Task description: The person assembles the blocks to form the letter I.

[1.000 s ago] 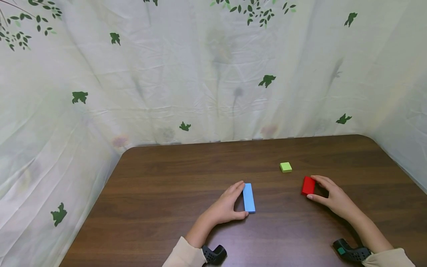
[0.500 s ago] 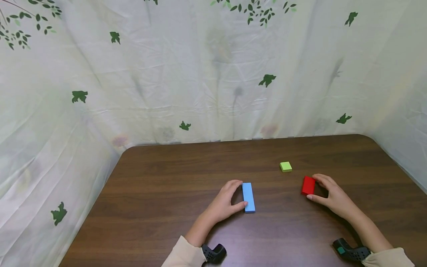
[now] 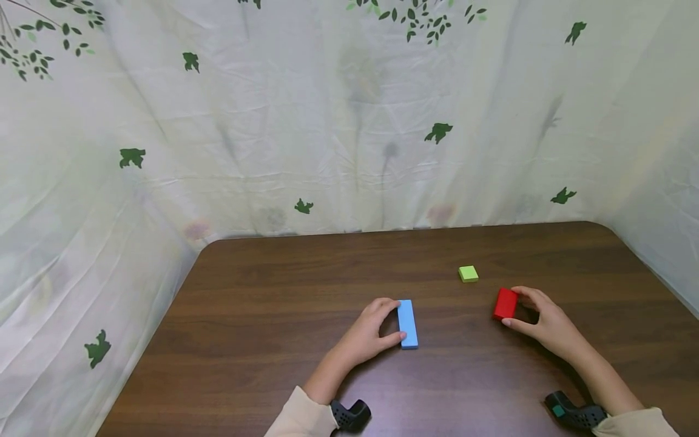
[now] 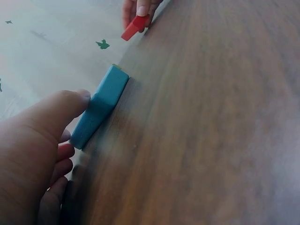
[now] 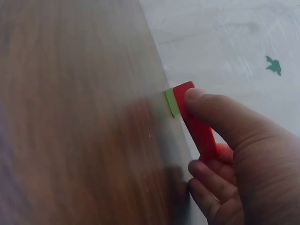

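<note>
Centrally on the dark wooden worktop (image 3: 284, 291), a long blue block (image 3: 406, 323) is gripped by the left hand (image 3: 371, 332): the fingers are curled over its far end and the thumb is pressed against its near end, as is also seen from the left wrist, where the thumb (image 4: 61, 110) lies against the block's (image 4: 99, 108) side. To the right, well apart from it, a red block (image 3: 505, 303) is pinched by the right hand (image 3: 546, 325), with the thumb set at the near edge and the fingers wrapped round the far side (in the right-wrist view the thumb (image 5: 211, 110) is laid on the block's (image 5: 199, 126) face). Both blocks are rested on the worktop. A small lime-green block (image 3: 468, 273) is left untouched just beyond the red one. Behind the worktop a pale curtain (image 3: 327, 121) printed with green leaves is hung.
</note>
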A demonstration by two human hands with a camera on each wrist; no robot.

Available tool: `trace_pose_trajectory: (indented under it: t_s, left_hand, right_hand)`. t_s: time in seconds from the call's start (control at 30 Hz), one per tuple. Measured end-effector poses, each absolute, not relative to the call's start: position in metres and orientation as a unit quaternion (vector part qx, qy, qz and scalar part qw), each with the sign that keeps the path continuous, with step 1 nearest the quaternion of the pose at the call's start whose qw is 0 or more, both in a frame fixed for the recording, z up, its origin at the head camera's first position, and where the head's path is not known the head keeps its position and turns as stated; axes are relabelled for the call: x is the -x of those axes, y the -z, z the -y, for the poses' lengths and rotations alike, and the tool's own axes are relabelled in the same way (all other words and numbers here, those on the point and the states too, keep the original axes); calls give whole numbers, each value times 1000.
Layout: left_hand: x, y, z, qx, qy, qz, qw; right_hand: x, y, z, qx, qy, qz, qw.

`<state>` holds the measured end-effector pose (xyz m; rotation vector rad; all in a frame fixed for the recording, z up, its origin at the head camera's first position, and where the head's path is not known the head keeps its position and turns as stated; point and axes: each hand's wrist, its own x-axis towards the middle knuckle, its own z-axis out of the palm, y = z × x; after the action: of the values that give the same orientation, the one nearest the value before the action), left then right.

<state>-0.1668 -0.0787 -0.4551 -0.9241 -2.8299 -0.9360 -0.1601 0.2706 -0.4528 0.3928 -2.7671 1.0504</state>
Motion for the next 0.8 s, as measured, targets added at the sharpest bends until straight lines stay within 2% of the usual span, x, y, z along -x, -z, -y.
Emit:
trace_pose_trajectory:
  t_s: [0.8]
  left_hand:
    - [166, 456, 78, 292, 301, 908, 8]
  right_hand:
    - [148, 435, -235, -184, -330, 915, 142]
